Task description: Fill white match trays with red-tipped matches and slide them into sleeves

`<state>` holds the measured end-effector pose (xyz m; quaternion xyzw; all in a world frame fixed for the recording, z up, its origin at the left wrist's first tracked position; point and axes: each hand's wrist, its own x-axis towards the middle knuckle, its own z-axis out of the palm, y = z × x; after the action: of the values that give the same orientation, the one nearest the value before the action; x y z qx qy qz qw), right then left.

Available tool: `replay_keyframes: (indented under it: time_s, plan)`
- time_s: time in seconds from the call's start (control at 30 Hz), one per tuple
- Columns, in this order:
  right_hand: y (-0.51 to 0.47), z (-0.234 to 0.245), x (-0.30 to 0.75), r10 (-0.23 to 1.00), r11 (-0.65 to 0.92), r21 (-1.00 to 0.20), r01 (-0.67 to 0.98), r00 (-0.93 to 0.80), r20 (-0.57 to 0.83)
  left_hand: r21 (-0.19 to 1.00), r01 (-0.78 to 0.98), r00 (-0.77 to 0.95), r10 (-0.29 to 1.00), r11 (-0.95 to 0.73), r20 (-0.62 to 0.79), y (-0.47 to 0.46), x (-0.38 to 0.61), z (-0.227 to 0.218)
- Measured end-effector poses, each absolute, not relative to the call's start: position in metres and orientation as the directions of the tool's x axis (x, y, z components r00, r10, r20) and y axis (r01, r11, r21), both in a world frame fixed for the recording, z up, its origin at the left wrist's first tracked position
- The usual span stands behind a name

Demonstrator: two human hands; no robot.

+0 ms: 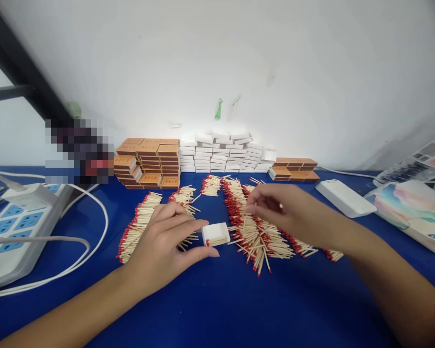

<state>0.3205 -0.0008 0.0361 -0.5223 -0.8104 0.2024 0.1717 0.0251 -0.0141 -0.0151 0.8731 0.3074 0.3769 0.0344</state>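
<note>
A small white matchbox tray [217, 230] lies on the blue table, with a few matches along its near side. My left hand [166, 237] steadies it, index finger at the far left corner and thumb at the near edge. Just right of the tray, my right hand [279, 208] is over a large heap of red-tipped matches [264, 241], thumb and index finger pinched together. Whatever is between those fingertips is too small to make out. More matches [141, 224] lie in a row beyond and left of my left hand, partly covered by it.
Orange matchboxes [148, 162] are stacked at the back left, with a smaller stack [295, 169] at the back right. Between them stand piled white trays [221, 154]. A power strip [21, 227] with white cables is at left; a white box [346, 198] and a colourful case [413, 212] are at right.
</note>
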Motion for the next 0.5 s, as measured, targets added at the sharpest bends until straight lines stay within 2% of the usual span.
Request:
replay_keyframes:
  time_s: [0.1,0.33,0.4,0.5]
  plan:
    - [-0.025,0.036,0.29,0.849,0.505,-0.448,0.738,-0.518,0.105,0.288,0.512,0.535,0.563,-0.809,0.63,-0.015,0.026,-0.015]
    - [-0.033,0.016,0.265,0.695,0.711,-0.103,0.695,-0.674,0.251,0.262,0.492,0.541,0.527,-0.831,0.655,-0.018,0.028,-0.016]
    - [-0.032,0.013,0.265,0.679,0.723,-0.091,0.684,-0.682,0.272,0.258,0.484,0.549,0.52,-0.836,0.655,-0.018,0.028,-0.016]
    - [-0.032,0.017,0.271,0.714,0.699,-0.192,0.689,-0.662,0.229,0.269,0.501,0.543,0.541,-0.823,0.642,-0.018,0.028,-0.016]
